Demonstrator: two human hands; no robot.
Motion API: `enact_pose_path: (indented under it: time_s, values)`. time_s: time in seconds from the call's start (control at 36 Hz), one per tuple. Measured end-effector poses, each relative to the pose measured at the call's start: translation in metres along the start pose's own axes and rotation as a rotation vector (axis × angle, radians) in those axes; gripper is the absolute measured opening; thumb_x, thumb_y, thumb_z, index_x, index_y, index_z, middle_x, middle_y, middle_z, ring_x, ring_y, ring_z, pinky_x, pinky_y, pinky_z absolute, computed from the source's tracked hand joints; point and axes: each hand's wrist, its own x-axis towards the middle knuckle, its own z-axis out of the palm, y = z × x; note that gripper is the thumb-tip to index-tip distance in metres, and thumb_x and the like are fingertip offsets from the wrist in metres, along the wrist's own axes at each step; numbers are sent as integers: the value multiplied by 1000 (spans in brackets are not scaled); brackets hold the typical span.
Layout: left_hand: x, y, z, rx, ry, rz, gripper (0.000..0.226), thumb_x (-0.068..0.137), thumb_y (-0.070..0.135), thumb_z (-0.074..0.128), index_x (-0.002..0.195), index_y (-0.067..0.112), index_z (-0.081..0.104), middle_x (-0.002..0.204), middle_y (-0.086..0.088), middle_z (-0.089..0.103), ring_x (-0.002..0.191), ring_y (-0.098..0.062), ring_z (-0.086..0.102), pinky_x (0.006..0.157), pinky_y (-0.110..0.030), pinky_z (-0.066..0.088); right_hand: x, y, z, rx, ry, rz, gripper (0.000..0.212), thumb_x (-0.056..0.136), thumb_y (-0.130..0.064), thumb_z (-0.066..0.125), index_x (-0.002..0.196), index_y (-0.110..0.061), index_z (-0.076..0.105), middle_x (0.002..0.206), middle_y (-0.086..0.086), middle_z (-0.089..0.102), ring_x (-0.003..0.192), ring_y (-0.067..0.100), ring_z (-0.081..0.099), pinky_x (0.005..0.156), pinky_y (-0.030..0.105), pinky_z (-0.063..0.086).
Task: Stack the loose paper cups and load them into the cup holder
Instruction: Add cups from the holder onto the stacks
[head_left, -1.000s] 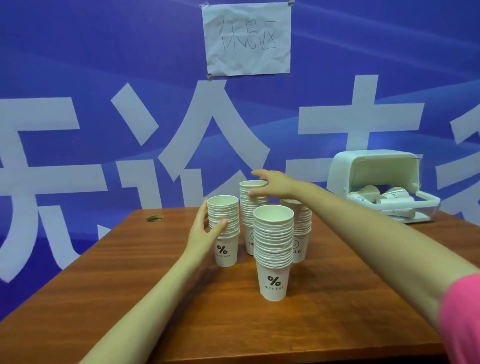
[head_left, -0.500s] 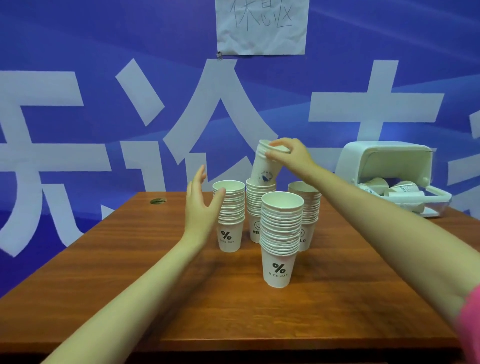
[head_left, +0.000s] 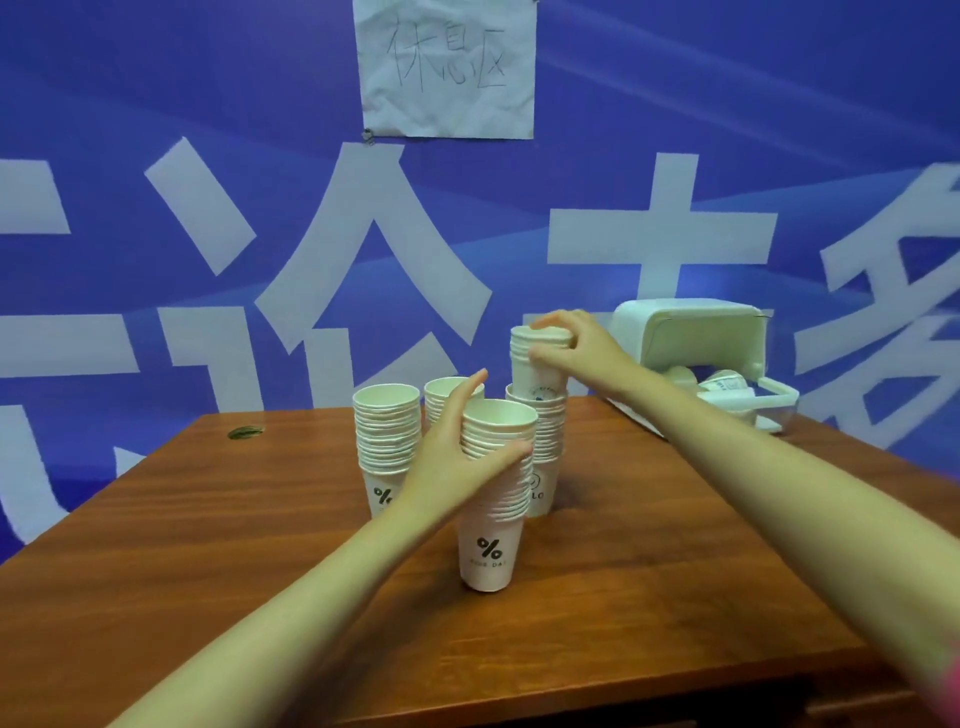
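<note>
Four stacks of paper cups stand bunched at the middle of the desk (head_left: 208, 545). The front stack (head_left: 493, 499), marked with a percent sign, is nearest; the left hand (head_left: 457, 457) wraps it just under the rim, thumb across the front, fingers round the far side and hidden there. At about ten o'clock from it stands the left stack (head_left: 387, 441), its print partly covered by the wrist. Behind the hand, only the rim of the back stack (head_left: 441, 389) peeks out. At one o'clock sits the right stack (head_left: 543, 447), and the right hand (head_left: 576, 343) pinches a short bundle of cups (head_left: 537, 364) whose base seems to sit in that stack's mouth. Further out at two o'clock the white cup holder (head_left: 691, 338) lies open near the desk's far edge, a few cups inside, blurred and hard to count.
</note>
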Motion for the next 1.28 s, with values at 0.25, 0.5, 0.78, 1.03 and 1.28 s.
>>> enact_pose_path:
  time_s: [0.25, 0.5, 0.78, 1.03, 1.28]
  values:
    - [-5, -7, 5, -33, 120, 50, 60, 78, 28, 78, 125, 44, 44, 132, 21, 49, 124, 3, 47, 103, -20, 43, -23, 13, 21, -122, -206, -65, 46, 95, -39, 58, 138, -24, 51, 136, -3, 45, 116, 8, 47, 99, 24, 37]
    - [7, -16, 9, -22, 152, 16, 66, 81, 22, 76, 132, 36, 37, 122, 33, 43, 109, 26, 43, 85, 2, 37, -28, 20, 14, 35, -107, 22, 42, 89, -40, 65, 127, -23, 60, 128, -3, 52, 112, 12, 52, 98, 31, 45]
    - [1, -17, 9, 1, 106, 13, 79, 75, 41, 70, 140, 39, 25, 137, 22, 39, 124, 8, 40, 93, -3, 32, -37, 32, 20, 192, -114, 41, 83, 87, -39, 70, 153, -31, 21, 147, -2, 40, 131, 12, 43, 108, 34, 40]
    - [0, 21, 8, 274, 198, 316, 67, 82, 47, 61, 142, 33, 34, 140, 14, 38, 131, 3, 34, 105, -5, 25, -55, 103, -11, 266, 189, 278, 47, 97, -32, 56, 141, -20, 45, 126, 0, 54, 117, 15, 52, 100, 35, 44]
    - [18, 73, 103, 117, -41, 477, 28, 85, 24, 52, 109, 16, 65, 111, 3, 59, 108, -8, 55, 97, -17, 39, -86, 186, -71, 47, 205, 431, 30, 98, -22, 51, 125, -17, 61, 123, 3, 62, 112, 18, 56, 100, 35, 45]
